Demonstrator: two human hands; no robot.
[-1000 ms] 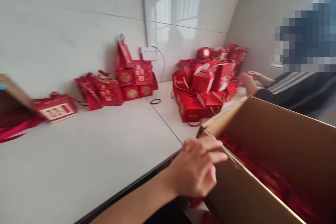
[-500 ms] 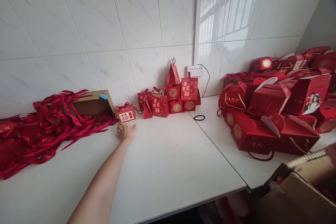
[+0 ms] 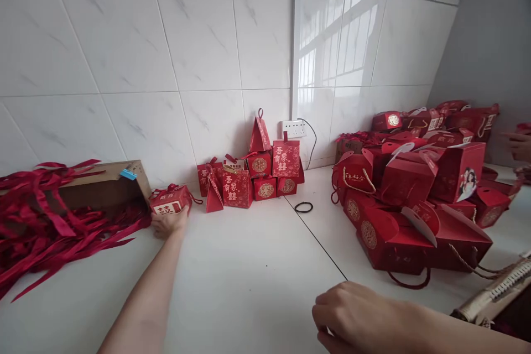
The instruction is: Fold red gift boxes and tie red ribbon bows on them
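Note:
My left hand point(image 3: 169, 223) grips a small red gift box point(image 3: 170, 201) with a white label and gold lettering. Its thumb presses the right side, and the other fingers are partly hidden at the left. The box sits by the wall, beside an open cardboard box point(image 3: 144, 182) that spills dark red ribbons point(image 3: 62, 221). Above the white table point(image 3: 232, 287), at lower right, is my right hand point(image 3: 342, 312), its fingers curled inward. Whether anything is inside those fingers is hidden. Several small red gift boxes point(image 3: 237, 188) are stacked against the wall between my hands.
Larger red gift boxes point(image 3: 409, 177) with rope handles are heaped on the right. A black ring-shaped band point(image 3: 303, 207) lies near the table seam. A power strip point(image 3: 293, 129) is on the wall. Another person's hand point(image 3: 520, 144) shows at the far right edge.
My left hand has closed around the small gift box, which now looks tilted. My right hand has come into view at lower right. The camera view has shifted to the right and up.

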